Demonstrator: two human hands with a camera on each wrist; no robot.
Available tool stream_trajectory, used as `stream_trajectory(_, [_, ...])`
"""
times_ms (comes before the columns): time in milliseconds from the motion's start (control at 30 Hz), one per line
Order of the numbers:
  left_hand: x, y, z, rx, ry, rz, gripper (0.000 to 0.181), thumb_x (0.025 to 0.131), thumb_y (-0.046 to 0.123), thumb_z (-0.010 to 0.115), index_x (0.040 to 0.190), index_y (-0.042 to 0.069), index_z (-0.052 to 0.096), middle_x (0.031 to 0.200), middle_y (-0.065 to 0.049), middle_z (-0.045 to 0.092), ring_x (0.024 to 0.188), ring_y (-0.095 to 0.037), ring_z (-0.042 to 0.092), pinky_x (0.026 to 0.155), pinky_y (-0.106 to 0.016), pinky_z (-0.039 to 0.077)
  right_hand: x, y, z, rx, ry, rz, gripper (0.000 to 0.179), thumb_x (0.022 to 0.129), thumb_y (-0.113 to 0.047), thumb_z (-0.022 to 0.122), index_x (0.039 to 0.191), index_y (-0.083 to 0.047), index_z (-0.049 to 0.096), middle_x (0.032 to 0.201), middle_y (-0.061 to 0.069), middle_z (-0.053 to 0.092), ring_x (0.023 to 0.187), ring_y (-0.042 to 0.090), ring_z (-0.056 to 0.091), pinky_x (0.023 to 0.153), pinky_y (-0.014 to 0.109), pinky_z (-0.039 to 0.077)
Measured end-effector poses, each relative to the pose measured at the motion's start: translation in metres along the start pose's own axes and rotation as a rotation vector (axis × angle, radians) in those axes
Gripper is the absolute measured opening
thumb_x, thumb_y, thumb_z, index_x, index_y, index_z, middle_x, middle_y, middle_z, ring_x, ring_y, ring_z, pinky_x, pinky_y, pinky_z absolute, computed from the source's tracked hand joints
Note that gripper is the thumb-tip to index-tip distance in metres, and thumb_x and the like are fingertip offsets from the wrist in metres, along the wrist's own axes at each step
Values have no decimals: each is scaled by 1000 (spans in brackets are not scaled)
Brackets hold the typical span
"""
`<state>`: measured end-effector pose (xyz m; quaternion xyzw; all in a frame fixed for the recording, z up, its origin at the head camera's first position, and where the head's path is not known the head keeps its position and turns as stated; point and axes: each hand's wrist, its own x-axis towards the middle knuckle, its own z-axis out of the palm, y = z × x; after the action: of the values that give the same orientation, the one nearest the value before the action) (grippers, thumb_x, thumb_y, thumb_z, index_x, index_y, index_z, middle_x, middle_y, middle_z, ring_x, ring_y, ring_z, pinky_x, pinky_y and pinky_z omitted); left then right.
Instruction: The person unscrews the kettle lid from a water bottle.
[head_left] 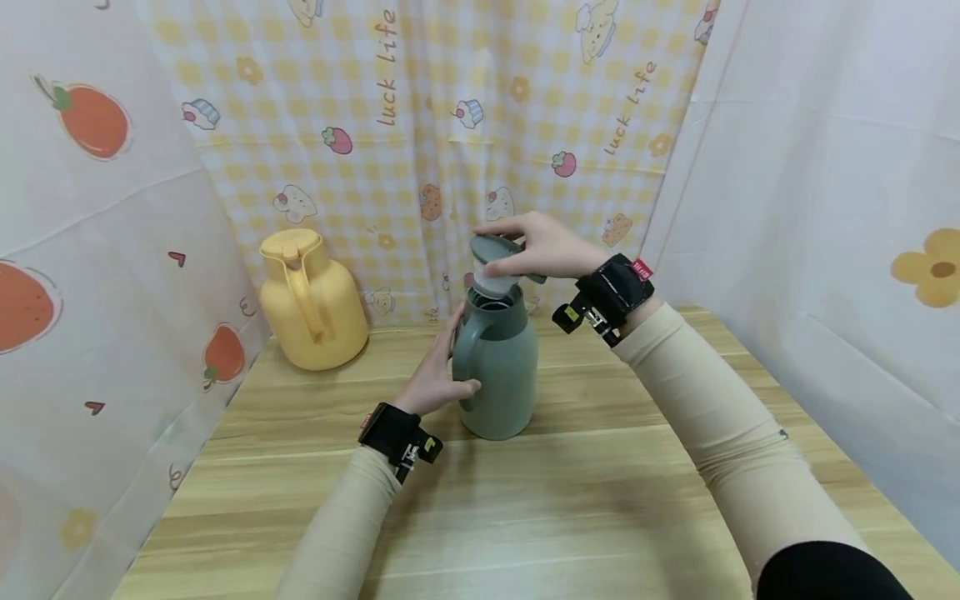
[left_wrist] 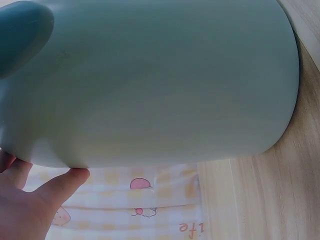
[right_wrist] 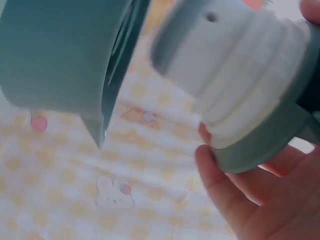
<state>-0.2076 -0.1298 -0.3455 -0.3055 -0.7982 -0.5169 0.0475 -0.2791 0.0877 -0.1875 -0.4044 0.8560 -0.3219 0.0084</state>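
A green vacuum jug (head_left: 506, 367) stands upright on the wooden table, its mouth uncovered. My left hand (head_left: 435, 385) holds the jug's body at the handle (head_left: 463, 343) side, thumb toward the front. Fingertips (left_wrist: 77, 173) of that hand touch the body in the left wrist view. Just above the mouth, my right hand (head_left: 551, 247) grips the jug's stopper (head_left: 491, 283) by its green rim, thumb on the near side. The right wrist view shows the stopper's white ribbed threads (right_wrist: 245, 70) apart from the jug's rim and pointed spout (right_wrist: 95, 130).
A yellow jug (head_left: 337, 321) with a lid and handle stands at the back left of the table (head_left: 480, 533). Behind the table hangs a checked curtain (head_left: 420, 158), and printed white curtains (head_left: 810, 183) hang on both sides.
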Motion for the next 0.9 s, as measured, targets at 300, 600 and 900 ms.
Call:
stream_trajectory(300, [0,-6,9,-49,27,-15,101,74,-3,67,154,3,4,159,-19,10,143,-35,16,107,-61,25,-49,42,16,766,336,-18,47,96,-20,50,142,-8,49,117,11,57,92,20,51,73,28,44])
stream_trajectory(600, [8,-13,7,-34,34,20,101,74,4,67,153,-1,5,159,-21,10,145,-35,12,108,-62,22,-100,113,71,1554,448,90,43,99,-24,23,131,-12,49,123,13,53,105,29,59,103,47,37])
stream_trajectory(900, [11,-9,4,-60,31,-6,102,75,5,66,155,4,3,159,-20,8,145,-34,10,107,-63,21,-145,175,146,1575,651,462,48,99,-16,14,143,-8,32,116,7,63,110,20,59,100,34,41])
